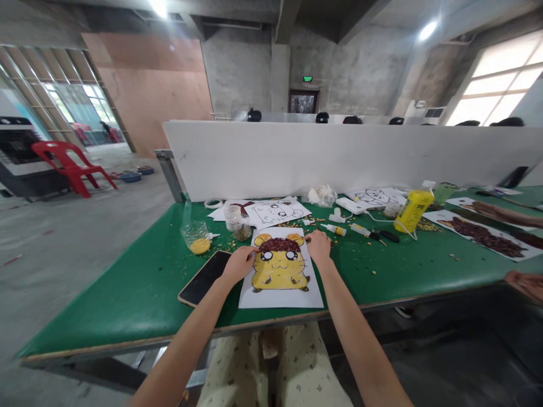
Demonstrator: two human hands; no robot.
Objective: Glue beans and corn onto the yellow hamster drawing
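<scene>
A white sheet with a yellow cartoon hamster picture, its head topped by a dark red-brown patch, lies on the green table in front of me. My left hand rests on the sheet's left edge beside the hamster's face, fingers curled in a pinch. My right hand sits at the sheet's upper right corner, fingers bent down onto the paper. What either hand holds is too small to see.
A dark phone lies left of the sheet. A bag of yellow grains, a small jar, outline drawings, glue tubes and a yellow bottle stand behind. Another person's arm works at right. A white partition backs the table.
</scene>
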